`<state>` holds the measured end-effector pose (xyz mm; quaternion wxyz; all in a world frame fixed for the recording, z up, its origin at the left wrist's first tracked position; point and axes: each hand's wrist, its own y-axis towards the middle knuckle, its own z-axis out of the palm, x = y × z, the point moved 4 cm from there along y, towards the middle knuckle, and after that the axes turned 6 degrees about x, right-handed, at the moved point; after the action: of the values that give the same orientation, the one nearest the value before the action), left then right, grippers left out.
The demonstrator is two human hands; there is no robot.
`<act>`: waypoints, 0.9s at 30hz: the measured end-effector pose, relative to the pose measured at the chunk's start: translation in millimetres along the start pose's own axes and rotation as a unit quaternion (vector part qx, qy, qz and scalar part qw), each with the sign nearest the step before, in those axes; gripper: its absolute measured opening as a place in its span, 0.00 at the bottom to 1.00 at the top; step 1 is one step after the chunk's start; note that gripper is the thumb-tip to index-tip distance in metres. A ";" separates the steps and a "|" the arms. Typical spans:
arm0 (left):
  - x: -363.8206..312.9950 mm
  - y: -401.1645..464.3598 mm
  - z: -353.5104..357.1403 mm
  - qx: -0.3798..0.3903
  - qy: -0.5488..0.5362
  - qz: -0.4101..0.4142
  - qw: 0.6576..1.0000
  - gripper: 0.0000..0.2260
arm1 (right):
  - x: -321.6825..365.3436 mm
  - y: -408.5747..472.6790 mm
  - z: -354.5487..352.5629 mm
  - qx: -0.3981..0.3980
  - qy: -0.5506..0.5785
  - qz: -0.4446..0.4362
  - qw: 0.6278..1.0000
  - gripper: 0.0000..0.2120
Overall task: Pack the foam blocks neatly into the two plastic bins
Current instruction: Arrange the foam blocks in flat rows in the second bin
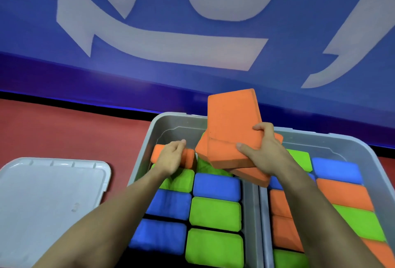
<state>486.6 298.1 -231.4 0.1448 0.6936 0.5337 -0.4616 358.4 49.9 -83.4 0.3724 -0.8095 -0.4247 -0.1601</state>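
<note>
Two grey plastic bins stand side by side, the left bin (145,143) and the right bin (372,160). Both hold rows of blue, green and orange foam blocks standing on edge. My left hand (171,157) lies over an orange block (159,152) at the far left corner of the left bin, fingers curled round it. My right hand (264,152) grips a stack of orange blocks (230,122) held tilted above the gap between the bins, thumb on top. A green block (215,213) and a blue block (217,186) fill the left bin's middle.
A grey bin lid (49,195) lies flat on the red floor (64,126) to the left of the bins. Behind the bins rises a blue wall (192,79) with pale markings.
</note>
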 end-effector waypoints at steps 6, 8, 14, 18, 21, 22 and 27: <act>-27.9 7.4 38.1 0.051 0.013 -0.114 0.992 0.29 | -2.2 -0.3 -2.0 -0.013 0.076 0.023 0.997 0.29; -32.7 1.6 48.0 0.036 -0.115 -0.124 0.985 0.26 | -5.6 -0.7 -7.0 -0.012 0.120 0.034 0.992 0.32; -48.5 -14.6 58.0 0.052 -0.354 -0.112 0.927 0.31 | -15.8 -9.2 -24.6 0.023 0.258 0.053 0.964 0.39; -45.4 -29.2 1.0 -0.012 -0.322 -0.123 0.939 0.17 | -17.8 -18.9 -34.9 0.014 0.339 0.044 0.940 0.35; -28.7 -49.9 -60.3 -0.036 -0.308 -0.113 0.944 0.16 | -19.6 -19.2 -35.6 0.018 0.353 0.035 0.935 0.33; -22.8 -57.3 -73.8 -0.025 -0.299 -0.116 0.947 0.15 | -19.2 -18.8 -34.7 0.021 0.354 0.032 0.934 0.33; 0.3 -89.3 -83.0 0.068 -0.170 -0.162 0.970 0.17 | -10.5 -22.2 -22.4 0.073 0.332 0.017 0.940 0.27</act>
<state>448.9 390.5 -161.5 0.1098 0.5175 0.5736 -0.6254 335.6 35.4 -64.1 0.5532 -0.6878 -0.2742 -0.3817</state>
